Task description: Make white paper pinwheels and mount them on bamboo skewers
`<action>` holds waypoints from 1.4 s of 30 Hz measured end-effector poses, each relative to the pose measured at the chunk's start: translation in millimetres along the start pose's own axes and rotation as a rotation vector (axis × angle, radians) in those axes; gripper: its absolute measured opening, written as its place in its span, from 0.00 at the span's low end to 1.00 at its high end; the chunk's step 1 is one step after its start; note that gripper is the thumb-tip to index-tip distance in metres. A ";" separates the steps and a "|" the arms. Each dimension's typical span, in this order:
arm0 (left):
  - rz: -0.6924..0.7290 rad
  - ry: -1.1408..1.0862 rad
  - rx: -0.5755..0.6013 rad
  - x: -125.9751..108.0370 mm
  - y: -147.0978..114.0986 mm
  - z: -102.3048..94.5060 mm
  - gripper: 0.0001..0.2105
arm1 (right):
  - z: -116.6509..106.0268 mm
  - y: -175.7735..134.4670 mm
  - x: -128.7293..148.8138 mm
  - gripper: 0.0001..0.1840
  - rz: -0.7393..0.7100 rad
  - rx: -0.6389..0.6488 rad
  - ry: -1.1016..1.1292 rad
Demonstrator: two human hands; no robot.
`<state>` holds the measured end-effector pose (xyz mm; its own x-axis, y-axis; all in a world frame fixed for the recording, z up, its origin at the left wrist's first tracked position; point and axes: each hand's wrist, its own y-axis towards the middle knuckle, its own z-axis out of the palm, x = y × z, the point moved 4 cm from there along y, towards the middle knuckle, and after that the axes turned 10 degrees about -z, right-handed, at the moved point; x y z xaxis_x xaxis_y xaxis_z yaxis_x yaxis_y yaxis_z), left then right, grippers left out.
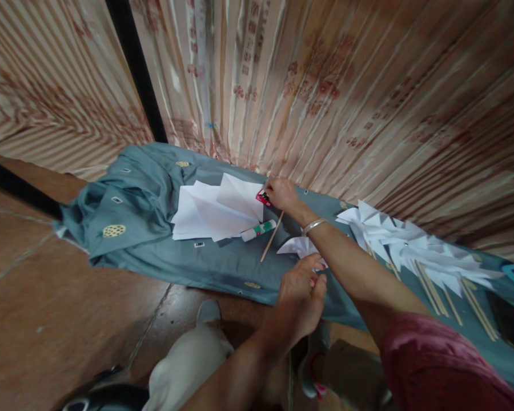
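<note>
My left hand [302, 294] is closed, its fingers curled at the edge of a folded white paper pinwheel [297, 248] over the cloth. Part of that pinwheel is hidden behind the hand and my right forearm. Farther back, my right hand [282, 194], with a bracelet on its wrist, reaches across with bent fingertips at a small red box [263, 197]. Whatever those fingertips pinch is too small to tell. A thin wooden stick [272, 237] lies between the hands and a glue stick [258, 230]. Fanned white paper sheets [214, 208] spread left of the box.
Several paper pinwheels [405, 237] on wooden sticks overlap along the right side. A dark phone [512, 322] lies near the right end. The grey-green cloth [141, 245] bunches at the left by black poles [139, 68]. A patterned curtain [317, 85] hangs behind.
</note>
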<state>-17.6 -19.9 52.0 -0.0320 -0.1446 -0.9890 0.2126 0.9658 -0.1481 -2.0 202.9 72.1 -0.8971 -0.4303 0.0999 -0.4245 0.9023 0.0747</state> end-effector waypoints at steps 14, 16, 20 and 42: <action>-0.222 -0.823 -0.141 -2.4 28.3 -29.7 0.16 | -36.0 -143.6 -9.9 0.11 0.123 -0.472 1.049; -0.238 -0.841 -0.070 -3.6 26.6 -20.8 0.15 | -38.2 -175.7 -7.9 0.09 0.171 -0.512 1.024; -0.272 -0.827 0.019 -2.4 22.1 0.4 0.16 | -39.9 -214.7 -10.3 0.07 0.237 -0.526 0.943; -0.655 -0.954 0.443 22.1 14.1 60.8 0.05 | -4.0 -285.7 -60.6 0.11 0.229 -0.330 1.494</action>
<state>44.1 -22.5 28.0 0.4273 -0.8509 -0.3057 0.7426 0.5231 -0.4181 174.0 -28.9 48.7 0.0828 -0.1020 0.9913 -0.0747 0.9913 0.1082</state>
